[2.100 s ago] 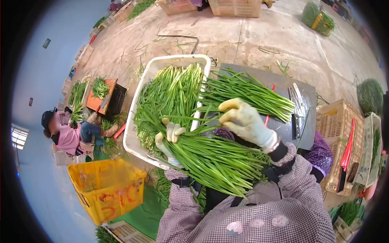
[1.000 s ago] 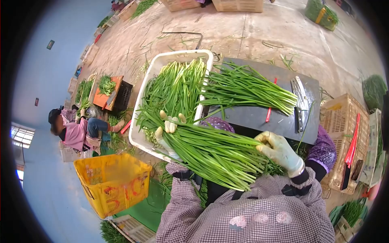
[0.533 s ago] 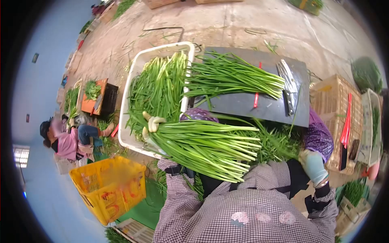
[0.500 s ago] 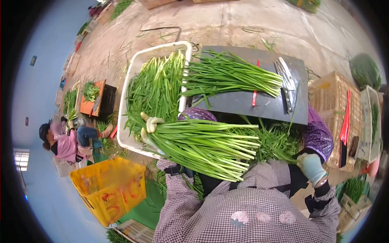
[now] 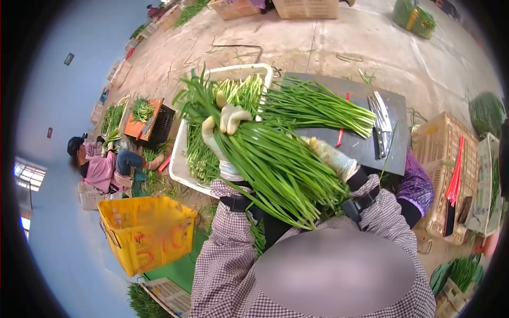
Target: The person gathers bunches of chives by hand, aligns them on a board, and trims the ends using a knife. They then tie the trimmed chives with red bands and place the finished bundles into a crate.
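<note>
A large bunch of green stalks (image 5: pixel 281 169) is held slanting in front of my body. My left hand (image 5: pixel 228 127), in a pale glove, has its fingers wrapped round the bunch near its leafy upper end. My right hand (image 5: pixel 331 156), gloved as well, presses on the right side of the bunch, its fingers partly hidden by the stalks. Behind the bunch, a white basket (image 5: pixel 182 153) holds more stalks. To its right, another pile of stalks (image 5: pixel 323 103) lies on the dark board (image 5: pixel 352 153), across a red strip (image 5: pixel 341 137) and beside a knife (image 5: pixel 380 124).
A yellow crate (image 5: pixel 148 233) stands at the lower left. A co-worker in pink (image 5: pixel 103 169) sits at the far left near an orange board (image 5: pixel 151 114). At the right, a tan crate (image 5: pixel 442 143) bears red strips (image 5: pixel 456 172) and a dark-handled tool.
My right hand has come from the right, near my knee, to the bunch. The bunch has tilted, with its leafy end raised over the white basket. The view has shifted.
</note>
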Demonstrator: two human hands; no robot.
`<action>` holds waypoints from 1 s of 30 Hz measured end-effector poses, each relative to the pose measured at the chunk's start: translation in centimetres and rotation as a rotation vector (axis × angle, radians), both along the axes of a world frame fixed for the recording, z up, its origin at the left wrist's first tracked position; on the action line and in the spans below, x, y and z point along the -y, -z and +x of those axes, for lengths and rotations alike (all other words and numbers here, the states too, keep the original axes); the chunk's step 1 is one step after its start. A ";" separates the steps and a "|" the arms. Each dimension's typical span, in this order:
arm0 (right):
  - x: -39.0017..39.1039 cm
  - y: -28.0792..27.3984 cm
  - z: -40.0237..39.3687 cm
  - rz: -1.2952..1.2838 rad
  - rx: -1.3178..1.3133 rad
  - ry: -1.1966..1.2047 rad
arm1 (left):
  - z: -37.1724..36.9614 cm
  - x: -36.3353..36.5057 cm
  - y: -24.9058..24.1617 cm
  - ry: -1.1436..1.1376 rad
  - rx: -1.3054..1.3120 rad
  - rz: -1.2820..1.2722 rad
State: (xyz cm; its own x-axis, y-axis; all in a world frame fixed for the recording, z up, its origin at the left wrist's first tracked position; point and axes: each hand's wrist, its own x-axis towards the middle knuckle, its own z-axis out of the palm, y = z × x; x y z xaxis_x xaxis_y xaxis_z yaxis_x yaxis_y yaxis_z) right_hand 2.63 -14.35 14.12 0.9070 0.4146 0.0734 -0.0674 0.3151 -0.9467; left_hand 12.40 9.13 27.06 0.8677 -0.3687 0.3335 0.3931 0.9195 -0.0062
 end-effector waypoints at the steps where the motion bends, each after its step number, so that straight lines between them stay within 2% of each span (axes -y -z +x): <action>1: -0.1 -0.6 -1.4 0.251 -0.301 -0.173 | -0.2 0.9 -1.4 0.002 0.014 0.026; 2: 0.3 -1.2 -2.8 0.325 -0.424 -0.227 | -0.1 1.6 -2.3 0.008 0.041 0.015; 3: 0.5 -1.1 -4.2 0.332 -0.436 -0.221 | 0.0 2.0 -2.9 0.020 0.055 0.012; 5: 1.3 -0.5 -7.1 0.679 -0.551 -0.287 | 0.7 2.8 -3.3 0.034 0.056 0.028; 6: 1.1 5.6 -7.9 1.000 -0.636 -0.318 | 1.3 3.2 -3.0 0.028 0.111 0.084; 7: 1.9 6.3 -9.5 1.127 -0.782 -0.270 | 2.0 3.6 -2.5 0.021 0.170 0.137; 8: 2.4 6.9 -10.5 1.138 -0.772 -0.254 | 2.6 3.9 -1.6 0.036 0.167 0.169; 11: 2.7 8.8 -12.3 1.090 -0.341 -0.322 | 3.3 5.9 0.8 0.031 0.130 0.224; 13: 2.8 9.6 -13.5 0.960 -0.532 -0.100 | 3.8 6.8 2.3 0.072 0.091 0.221; 14: 3.1 5.7 -14.1 0.704 -0.474 -0.103 | 3.5 7.5 2.8 0.097 0.090 0.182; 15: 2.9 3.8 -14.0 0.706 -0.477 -0.096 | 3.4 7.9 3.4 0.103 0.086 0.182; 17: 2.5 1.9 -13.5 0.551 -0.382 -0.346 | 3.5 8.6 4.4 0.158 0.077 0.090; 18: 2.2 1.8 -13.9 0.559 -0.381 -0.341 | 3.1 8.8 4.3 0.141 0.087 0.089; 19: 1.2 5.9 -13.9 0.725 -0.388 -0.459 | 3.0 9.0 4.1 0.143 0.095 0.084; 21: -0.1 3.7 -14.4 0.815 -0.420 -0.469 | 3.1 8.8 4.7 0.138 0.101 0.025; 23: -0.3 -1.5 -14.8 0.722 -0.422 -0.347 | 4.0 8.1 6.1 0.108 0.128 -0.001; 24: -0.1 -2.7 -14.8 0.583 -0.460 -0.297 | 4.2 7.8 6.4 0.126 0.139 -0.049; 25: -0.2 -3.6 -14.9 0.445 -0.496 -0.245 | 4.3 7.5 6.8 0.144 0.148 -0.097; 26: -0.1 -4.1 -14.9 0.544 -0.524 -0.251 | 4.9 6.9 7.4 0.126 0.160 -0.077; 29: 1.3 -4.2 -14.8 0.438 -0.529 -0.217 | 5.8 5.4 9.0 0.075 0.191 0.012; 30: 2.2 -3.8 -15.0 0.366 -0.546 -0.185 | 5.1 5.6 8.1 0.054 0.196 0.055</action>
